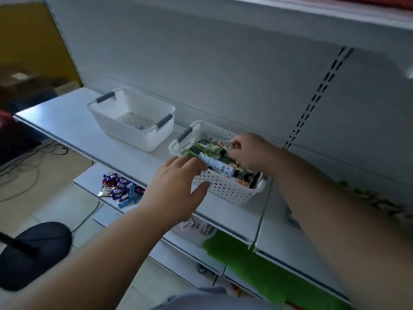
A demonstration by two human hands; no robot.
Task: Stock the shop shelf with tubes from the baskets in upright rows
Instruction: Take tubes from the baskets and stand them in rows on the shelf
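White shelf (73,121): carries two white baskets. Far basket (131,118), left: nearly bare, one small item inside. Near basket (225,186), right: filled with tubes (215,163) lying flat in a heap. Right hand (251,152): inside the near basket, fingers curled, pinching a tube end. Left hand (176,186): fingers straight, holding nothing, at the basket's front wall. Lower shelf: pile of wrapped sweets (120,189).

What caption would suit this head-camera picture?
Both hands reach into a tube-filled basket on a shop shelf: right hand pinching one, left hand open.
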